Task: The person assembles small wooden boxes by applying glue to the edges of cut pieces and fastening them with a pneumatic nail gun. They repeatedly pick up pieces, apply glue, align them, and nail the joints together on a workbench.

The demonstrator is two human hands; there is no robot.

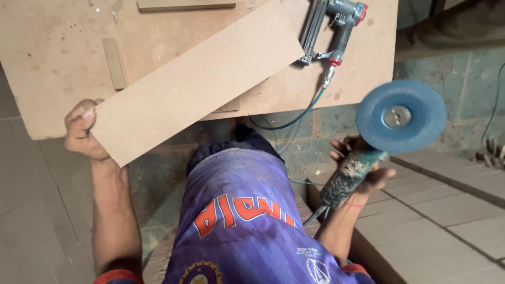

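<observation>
Two tools and one board filled your view: your left hand (81,131) gripped the near end of a long fibreboard strip (197,81), fingers curled shut over its short edge, while your right hand (363,168) lay loosely cupped, fingers partly open, around the body of an angle grinder (350,176). The strip was pale brown, flat and rectangular, with a matte, faintly fuzzy face and clean straight edges; it ran diagonally from your left hand up across the desk (47,63), resting on it with its far corner close to a nail gun (331,29). The grinder's barrel was dark and crusted with speckled dust and paint, and its round blue disc (401,117) faced the camera, coarse-looking, with a shiny metal hub at the centre. It was held out to the right, off the desk and above stacked boards (436,210) of the same tan material. The desk was itself a broad fibreboard sheet, smudged and dusty, carrying a small narrow offcut (114,63) just left of the strip. The nail gun was grey metal with red trim, and a thin green hose (294,118) trailed from its base over the desk's edge.
</observation>
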